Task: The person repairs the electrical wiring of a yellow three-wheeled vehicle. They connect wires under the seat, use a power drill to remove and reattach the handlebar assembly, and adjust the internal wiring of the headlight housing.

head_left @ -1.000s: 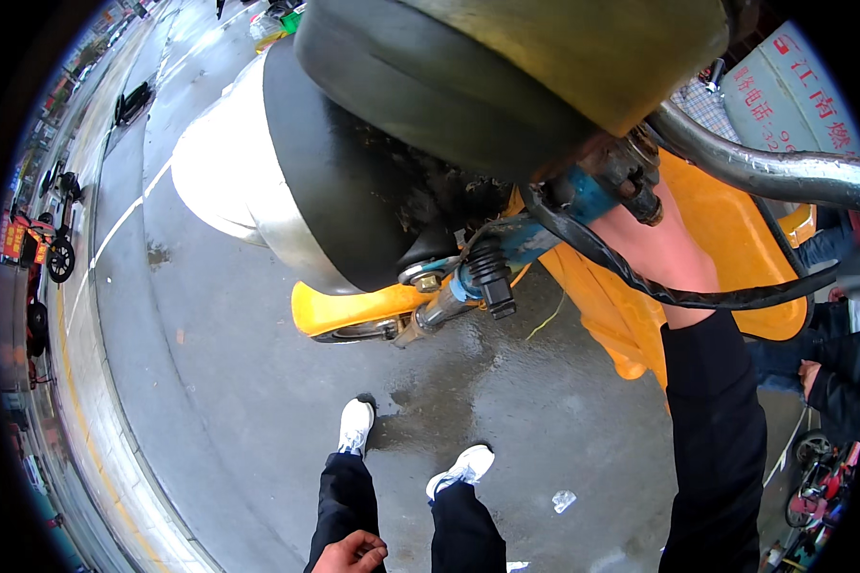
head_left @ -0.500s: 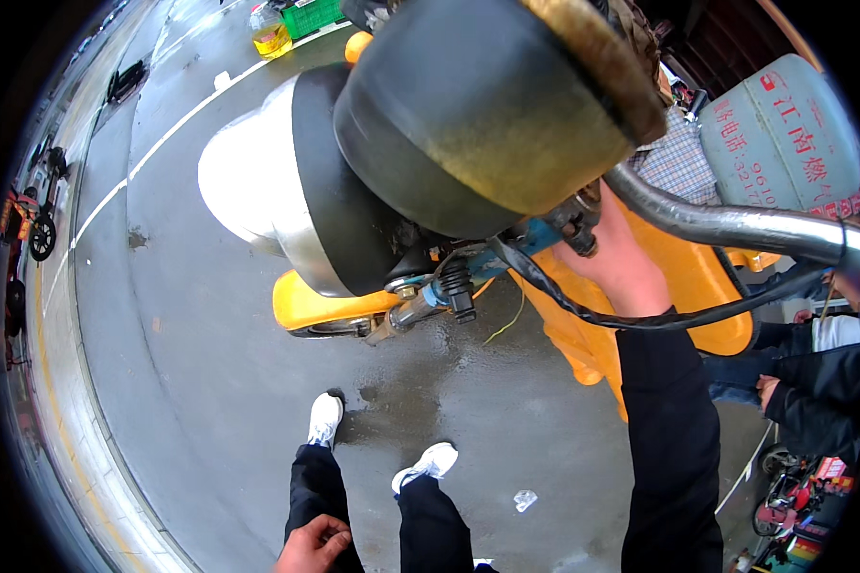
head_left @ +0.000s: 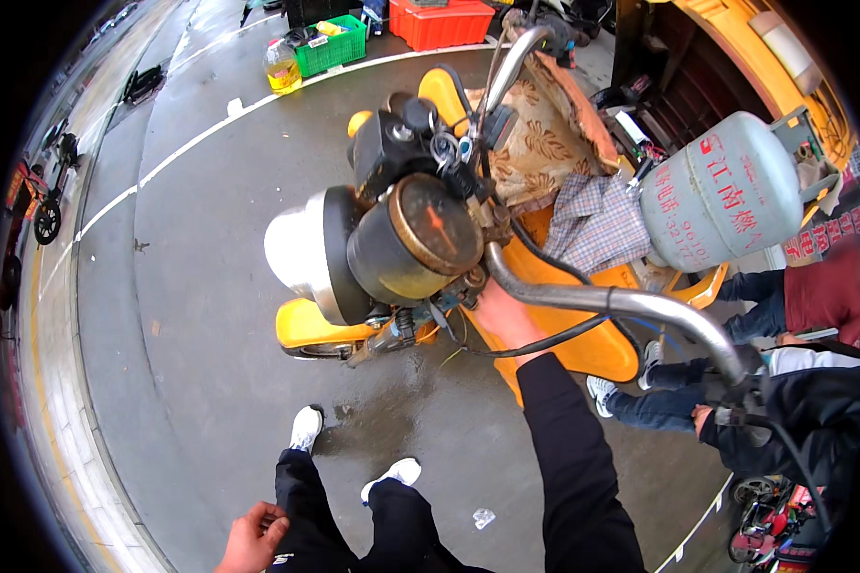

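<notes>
Far left, parked scooters (head_left: 46, 205) line the kerb beside the wet grey pavement (head_left: 191, 315), and a white painted line (head_left: 210, 134) sweeps up toward a green crate (head_left: 333, 43), a yellow jug (head_left: 283, 69) and a red crate (head_left: 440, 21) at the top edge. Down at the bottom edge, the left hand (head_left: 251, 537) hangs by the dark trouser leg, fingers loosely curled, holding nothing. Just right of it, two white shoes (head_left: 306, 427) stand on a damp patch, with a scrap of litter (head_left: 483, 518) lying near them. Centre stage is the yellow motorbike (head_left: 583, 349), its silver headlamp (head_left: 296, 250) and round, worn gauge (head_left: 435, 224) facing up at the camera. The right hand (head_left: 503, 317) reaches in under the chrome handlebar (head_left: 621, 307), right at the steering stem among black cables (head_left: 545, 342); the fingers are tucked behind the gauge, so whether they grip anything I cannot tell. Behind, a patterned cloth (head_left: 535, 143) and a checked cloth (head_left: 597, 222) cover the seat, and a grey gas cylinder (head_left: 721, 196) sits at the bike's right side. At the right edge, other people (head_left: 784, 306) sit close by.
</notes>
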### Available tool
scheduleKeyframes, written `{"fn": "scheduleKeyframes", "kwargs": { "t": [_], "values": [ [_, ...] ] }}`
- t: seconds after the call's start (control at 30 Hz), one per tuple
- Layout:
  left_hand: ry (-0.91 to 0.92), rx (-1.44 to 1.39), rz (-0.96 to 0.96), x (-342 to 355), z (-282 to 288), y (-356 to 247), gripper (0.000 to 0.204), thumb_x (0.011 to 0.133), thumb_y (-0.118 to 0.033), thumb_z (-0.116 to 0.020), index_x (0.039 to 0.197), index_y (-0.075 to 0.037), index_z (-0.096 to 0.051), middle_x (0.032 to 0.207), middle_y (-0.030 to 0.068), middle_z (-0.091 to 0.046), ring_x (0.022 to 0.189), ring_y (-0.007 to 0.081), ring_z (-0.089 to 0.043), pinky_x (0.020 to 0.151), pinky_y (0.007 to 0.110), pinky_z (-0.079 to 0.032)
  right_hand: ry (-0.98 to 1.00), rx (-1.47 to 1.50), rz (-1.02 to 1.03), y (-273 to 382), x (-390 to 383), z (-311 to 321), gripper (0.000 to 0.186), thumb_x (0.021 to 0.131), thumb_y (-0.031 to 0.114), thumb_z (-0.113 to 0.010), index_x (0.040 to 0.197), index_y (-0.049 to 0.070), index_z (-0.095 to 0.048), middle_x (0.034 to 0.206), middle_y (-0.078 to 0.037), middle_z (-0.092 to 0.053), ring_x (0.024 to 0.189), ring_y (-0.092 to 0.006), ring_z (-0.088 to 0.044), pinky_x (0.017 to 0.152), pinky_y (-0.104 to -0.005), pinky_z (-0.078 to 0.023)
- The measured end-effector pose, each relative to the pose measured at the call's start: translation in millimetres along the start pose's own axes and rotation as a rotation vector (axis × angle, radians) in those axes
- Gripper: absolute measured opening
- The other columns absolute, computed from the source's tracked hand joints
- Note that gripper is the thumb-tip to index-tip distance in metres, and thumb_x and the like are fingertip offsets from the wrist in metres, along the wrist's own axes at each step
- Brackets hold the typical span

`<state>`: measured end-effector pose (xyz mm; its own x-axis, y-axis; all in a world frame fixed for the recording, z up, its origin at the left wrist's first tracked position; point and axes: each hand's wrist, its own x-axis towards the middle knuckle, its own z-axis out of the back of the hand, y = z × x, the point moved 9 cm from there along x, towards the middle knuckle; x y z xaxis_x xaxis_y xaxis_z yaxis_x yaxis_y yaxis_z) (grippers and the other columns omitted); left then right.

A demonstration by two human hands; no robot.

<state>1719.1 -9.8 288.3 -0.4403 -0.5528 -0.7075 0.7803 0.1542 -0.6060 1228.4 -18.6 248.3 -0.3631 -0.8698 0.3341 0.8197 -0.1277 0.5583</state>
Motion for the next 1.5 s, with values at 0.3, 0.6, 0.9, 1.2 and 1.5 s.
{"fn": "scheduleKeyframes", "kwargs": {
  "t": [0.3, 0.6, 0.9, 1.2, 1.5],
  "values": [
    [-0.079, -0.025, -0.074, -64.8, 34.4, -33.0, 0.016, 0.094, -0.011, -0.058, 0.106, 0.000, -0.063, 0.090, 0.0084, -0.068, 0.085, 0.0142, -0.062, 0.078, 0.029, -0.050, 0.246, -0.058, -0.181, -38.6, -23.8, -47.7, 0.031, 0.090, 0.015, -0.052, 0.115, -0.003, -0.057, 0.109, -0.030, -0.060, 0.103, -0.0464, -0.057, 0.087, -0.0496, -0.047],
    [0.072, -0.269, -0.183, 31.0, 28.0, -75.5, 0.014, 0.091, -0.011, -0.063, 0.098, 0.001, -0.061, 0.086, 0.0048, -0.067, 0.075, 0.0099, -0.060, 0.071, 0.026, -0.049, -0.112, 0.130, -0.734, 30.9, -182.5, 2.5, 0.023, 0.094, 0.016, -0.056, 0.114, 0.005, -0.062, 0.082, -0.014, -0.069, 0.071, -0.0278, -0.067, 0.068, -0.0362, -0.053],
    [0.439, 0.308, -0.394, 110.1, 20.7, -224.6, 0.039, 0.093, -0.031, -0.061, 0.074, 0.002, -0.066, 0.062, 0.0100, -0.064, 0.056, 0.0192, -0.061, 0.059, 0.033, -0.049, -0.281, 0.327, -1.326, 115.1, -271.6, 138.6, 0.021, 0.095, 0.017, -0.060, 0.089, -0.003, -0.063, 0.064, -0.005, -0.060, 0.055, -0.0116, -0.059, 0.055, -0.0287, -0.049],
    [0.623, 0.242, -0.511, 125.0, -6.0, -256.8, 0.023, 0.095, -0.019, -0.058, 0.109, -0.002, -0.062, 0.076, 0.0100, -0.070, 0.070, 0.0182, -0.067, 0.068, 0.030, -0.051, -0.305, 1.042, -0.657, 237.1, -74.0, 220.3, 0.026, 0.094, 0.014, -0.061, 0.115, 0.005, -0.048, 0.084, -0.009, -0.060, 0.074, -0.0196, -0.060, 0.072, -0.0338, -0.049],
    [0.528, 0.266, -0.461, 121.0, 15.2, -262.3, 0.018, 0.095, -0.012, -0.058, 0.107, 0.001, -0.061, 0.081, 0.0085, -0.068, 0.077, 0.0147, -0.066, 0.071, 0.028, -0.052, -0.163, 1.520, -0.348, 211.8, -64.6, 237.9, 0.039, 0.089, 0.027, -0.066, 0.116, 0.010, -0.042, 0.079, -0.009, -0.050, 0.072, -0.0226, -0.053, 0.068, -0.0383, -0.043]
  ]
}}
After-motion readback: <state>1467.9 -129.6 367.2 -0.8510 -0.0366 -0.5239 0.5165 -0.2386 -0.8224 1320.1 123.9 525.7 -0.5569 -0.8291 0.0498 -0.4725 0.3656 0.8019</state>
